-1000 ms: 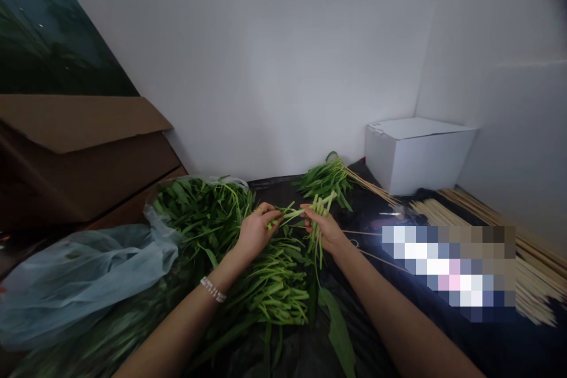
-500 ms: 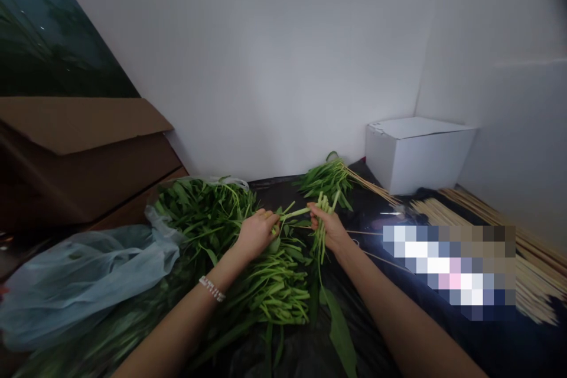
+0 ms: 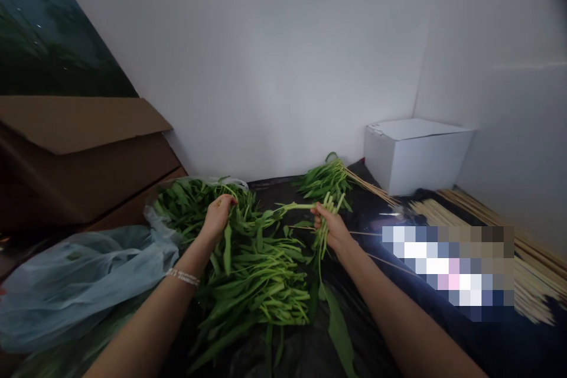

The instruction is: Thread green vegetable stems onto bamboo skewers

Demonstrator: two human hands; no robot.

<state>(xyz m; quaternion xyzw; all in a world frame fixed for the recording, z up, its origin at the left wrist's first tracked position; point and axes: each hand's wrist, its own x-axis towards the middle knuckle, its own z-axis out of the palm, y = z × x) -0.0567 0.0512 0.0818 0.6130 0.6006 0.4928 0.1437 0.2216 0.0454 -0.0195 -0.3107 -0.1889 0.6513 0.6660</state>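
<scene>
Clearly, the right hand (image 3: 331,229) grips a bunch of green stems (image 3: 322,242) upright, holding them clear of the leafy pile (image 3: 252,277) on the near left. The left hand (image 3: 218,217), fingers curled, sits at the pile's far edge; whether it grips leaves is unclear.

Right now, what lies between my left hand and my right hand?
In the head view, leafy green stems lie between your left hand and right hand, with one long stem running from the right.
</scene>
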